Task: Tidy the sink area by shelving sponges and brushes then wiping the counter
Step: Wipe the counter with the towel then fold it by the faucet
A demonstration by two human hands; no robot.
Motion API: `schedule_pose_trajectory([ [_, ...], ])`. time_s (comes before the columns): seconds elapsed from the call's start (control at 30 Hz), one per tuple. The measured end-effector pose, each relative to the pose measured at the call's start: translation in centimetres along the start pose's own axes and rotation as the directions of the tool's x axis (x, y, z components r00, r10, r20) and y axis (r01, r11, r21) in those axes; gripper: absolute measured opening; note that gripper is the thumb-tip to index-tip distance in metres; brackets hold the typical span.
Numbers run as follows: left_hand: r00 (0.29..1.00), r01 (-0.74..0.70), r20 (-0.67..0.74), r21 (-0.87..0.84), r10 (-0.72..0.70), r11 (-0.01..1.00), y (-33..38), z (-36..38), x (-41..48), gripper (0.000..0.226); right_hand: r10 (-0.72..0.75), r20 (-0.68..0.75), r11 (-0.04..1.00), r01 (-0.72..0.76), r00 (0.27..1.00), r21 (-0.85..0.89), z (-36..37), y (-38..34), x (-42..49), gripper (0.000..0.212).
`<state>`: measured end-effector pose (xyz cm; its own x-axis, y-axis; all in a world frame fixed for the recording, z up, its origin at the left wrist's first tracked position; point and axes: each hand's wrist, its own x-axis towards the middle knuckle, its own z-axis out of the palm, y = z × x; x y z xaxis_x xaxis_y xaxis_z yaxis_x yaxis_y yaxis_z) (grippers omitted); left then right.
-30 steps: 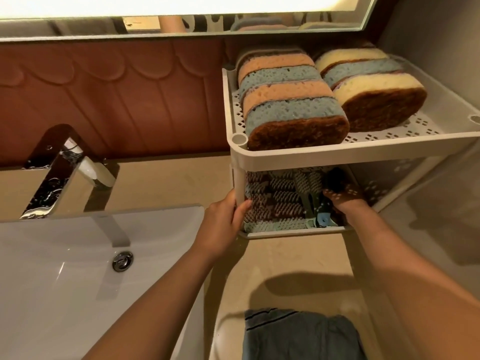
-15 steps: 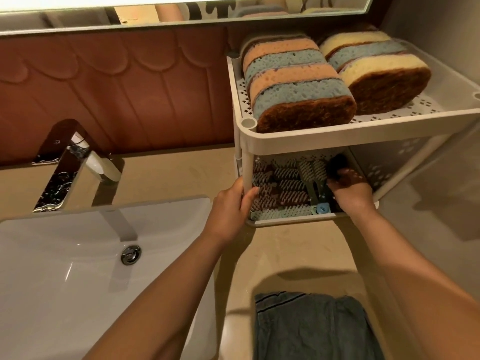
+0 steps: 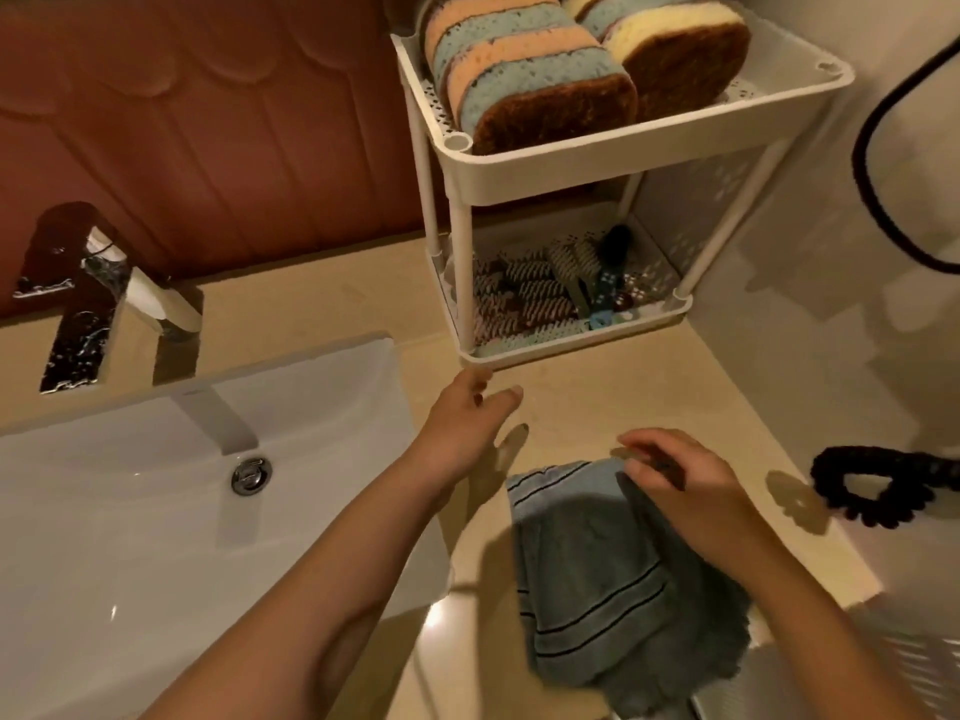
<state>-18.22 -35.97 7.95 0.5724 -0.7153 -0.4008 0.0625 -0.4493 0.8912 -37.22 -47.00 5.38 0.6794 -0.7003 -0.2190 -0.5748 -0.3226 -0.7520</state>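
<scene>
While the right hand (image 3: 675, 483) curls its fingers over the top edge of the cloth (image 3: 587, 574), taking hold I'd say, the left hand (image 3: 467, 423) hovers loose and empty above the counter (image 3: 597, 402). Shelving looks done: plump, porous sponges (image 3: 535, 70) fill the perforated plastic rack (image 3: 597, 158) up top, and bristly brushes (image 3: 545, 293) lie below. Wiping comes next, I reckon: bunch the soft striped terry and sweep the glossy stone.
</scene>
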Motion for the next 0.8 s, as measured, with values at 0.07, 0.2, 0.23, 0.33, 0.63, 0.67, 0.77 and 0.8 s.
schedule_pose_trajectory([
  [0.07,0.997,-0.009,0.072,0.047,0.006,0.999,-1.0,1.0,-1.6,0.043,-0.017,-0.064,0.977,0.003,0.998,-0.215,1.0,1.8,-2.5,0.03],
  [0.2,0.974,-0.152,0.207,0.284,0.094,0.947,-3.6,4.0,-3.9,0.039,0.143,-0.021,0.861,-0.135,0.99,-0.491,3.0,4.3,-5.7,0.056],
  [0.23,0.961,-0.231,0.232,0.376,0.15,0.898,-4.6,5.0,-4.2,0.04,0.184,0.007,0.839,-0.154,0.983,-0.522,3.4,4.8,-6.2,0.062],
  [0.33,0.915,-0.403,0.284,0.615,0.287,0.677,-7.5,8.1,-4.6,0.045,0.198,-0.027,0.811,-0.179,0.98,-0.557,4.3,5.6,-7.4,0.082],
  [0.63,0.917,-0.383,0.233,0.737,0.323,0.557,-11.6,9.1,-5.0,0.059,0.14,-0.106,0.815,-0.176,0.984,-0.552,7.0,4.8,-5.2,0.095],
  [0.67,0.917,-0.378,0.213,0.736,0.338,0.561,-11.6,9.0,-4.8,0.059,0.127,-0.111,0.812,-0.167,0.986,-0.559,7.2,4.6,-4.8,0.096],
  [0.77,0.922,-0.343,0.169,0.773,0.348,0.534,-11.6,8.2,-3.6,0.059,0.081,-0.106,0.802,-0.128,0.991,-0.583,7.7,4.1,-3.1,0.088],
  [0.8,0.92,-0.34,0.166,0.785,0.354,0.517,-11.5,7.9,-3.0,0.059,0.068,-0.113,0.798,-0.122,0.991,-0.59,8.0,3.9,-2.4,0.081],
])
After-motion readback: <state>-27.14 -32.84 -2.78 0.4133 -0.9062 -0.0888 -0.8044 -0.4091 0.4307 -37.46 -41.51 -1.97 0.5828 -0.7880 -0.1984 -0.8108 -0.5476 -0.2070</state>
